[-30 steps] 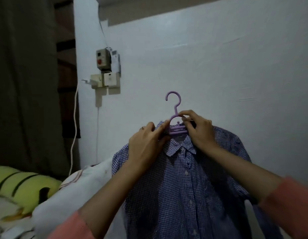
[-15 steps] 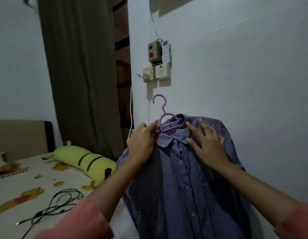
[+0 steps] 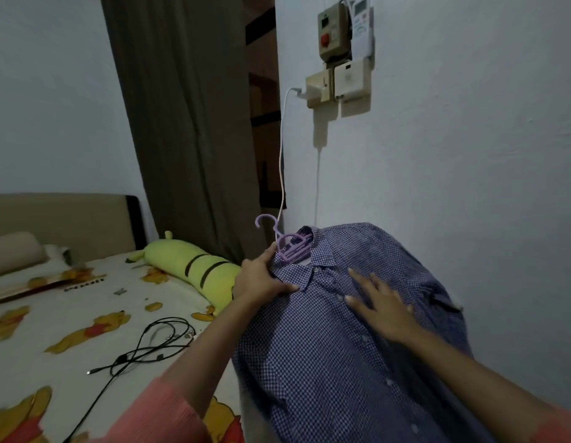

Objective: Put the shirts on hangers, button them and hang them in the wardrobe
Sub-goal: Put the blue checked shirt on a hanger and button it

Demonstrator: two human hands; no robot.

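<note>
Beside the bed (image 3: 86, 314), the left hand (image 3: 262, 279) still grips the checked shirt (image 3: 325, 362) at its collar by the purple hanger (image 3: 290, 247); the right hand (image 3: 383, 308) has left the hanger, fingers spread flat, smoothing the front, ready for hanging.

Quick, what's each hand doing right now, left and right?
Left hand: grips the checked shirt at the collar, by the purple hanger.
Right hand: open, fingers spread flat on the shirt front.
</note>
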